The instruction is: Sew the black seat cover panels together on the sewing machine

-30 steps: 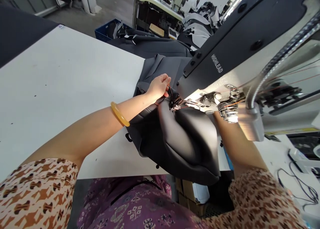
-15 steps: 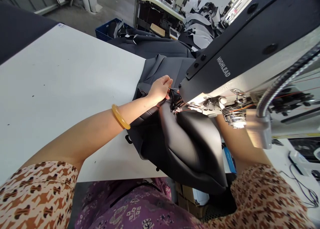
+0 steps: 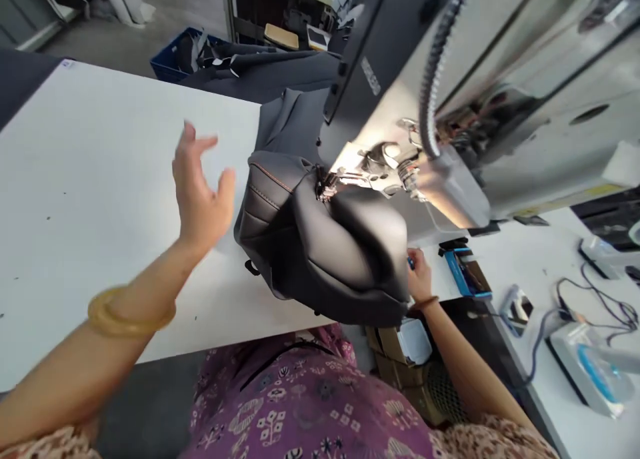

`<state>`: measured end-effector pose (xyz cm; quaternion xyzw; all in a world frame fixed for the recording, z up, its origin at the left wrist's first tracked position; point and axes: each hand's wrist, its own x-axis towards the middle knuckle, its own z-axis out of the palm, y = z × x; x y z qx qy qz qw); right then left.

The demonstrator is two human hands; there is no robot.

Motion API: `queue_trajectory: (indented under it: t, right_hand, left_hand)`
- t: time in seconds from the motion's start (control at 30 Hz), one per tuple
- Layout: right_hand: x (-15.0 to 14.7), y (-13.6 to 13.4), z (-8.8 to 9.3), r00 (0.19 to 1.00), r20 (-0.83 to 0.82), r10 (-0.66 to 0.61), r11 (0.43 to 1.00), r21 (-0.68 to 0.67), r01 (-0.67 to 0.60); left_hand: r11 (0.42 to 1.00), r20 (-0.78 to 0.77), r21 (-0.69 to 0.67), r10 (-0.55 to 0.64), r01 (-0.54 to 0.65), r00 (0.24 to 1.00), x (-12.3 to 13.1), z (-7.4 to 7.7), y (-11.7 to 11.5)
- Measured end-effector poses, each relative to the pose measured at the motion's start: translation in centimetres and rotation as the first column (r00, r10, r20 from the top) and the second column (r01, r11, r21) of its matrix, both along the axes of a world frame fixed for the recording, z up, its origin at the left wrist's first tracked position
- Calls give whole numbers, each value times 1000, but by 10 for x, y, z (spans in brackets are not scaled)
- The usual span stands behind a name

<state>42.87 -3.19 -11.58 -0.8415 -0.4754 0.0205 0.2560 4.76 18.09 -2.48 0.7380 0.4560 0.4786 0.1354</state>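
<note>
My left hand (image 3: 203, 189) is raised over the white tabletop, fingers apart and holding nothing, left of the leather piece. The black leather piece (image 3: 350, 245), which looks like a sewn cover with orange stitching, lies bunched under the presser foot (image 3: 326, 187) of the sewing machine (image 3: 370, 99). My right hand (image 3: 419, 275) is at the right edge of the leather, its fingers closed round a small blue thing (image 3: 411, 263). Most of that thing is hidden by the fingers, so its kind cannot be made out.
A blue box (image 3: 467, 272) sits on the table right of my right hand. Further right are an iron-like device (image 3: 590, 369) and cables. A blue crate (image 3: 173, 57) of scraps stands behind the table. Cardboard boxes (image 3: 395, 362) are below the table edge.
My left hand has left the needle area, moving left and opening. My right hand, earlier hidden behind the machine and leather, now shows at the right. The view has shifted rightward.
</note>
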Motion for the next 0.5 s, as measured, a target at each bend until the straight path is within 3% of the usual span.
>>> queue_trajectory:
  t: [0.1, 0.17, 0.23, 0.3, 0.33, 0.4, 0.5]
  right_hand:
    - [-4, -34, -27, 999, 19, -31, 997, -64, 32]
    - [-9, -34, -20, 1000, 23, -19, 998, -59, 20]
    - [-24, -19, 8, 998, -54, 44, 999, -3, -44]
    - [-50, 3, 47, 921, -300, 248, 969, 63, -240]
    - [-65, 14, 66, 891, -320, 323, 945, 65, -320]
    - [-93, 33, 96, 932, -92, 350, 934, -48, -355]
    - [-109, 42, 110, 835, 127, 536, 839, -191, -509]
  left_hand:
    - [992, -203, -106, -83, 63, 976, 3, -30, -53]
    - [980, -295, -187, -119, 65, 948, 16, -48, -76]
    - [979, -317, -204, -83, 17, 945, 31, -62, -86]
    - [978, -285, -200, -7, -52, 959, 40, -68, -84]
    - [974, -266, -212, 19, -78, 964, 41, -69, -80]
    - [955, -256, -268, 57, -127, 965, 33, -66, -69]
    - [926, -362, -335, 42, -172, 931, 3, -55, -46]
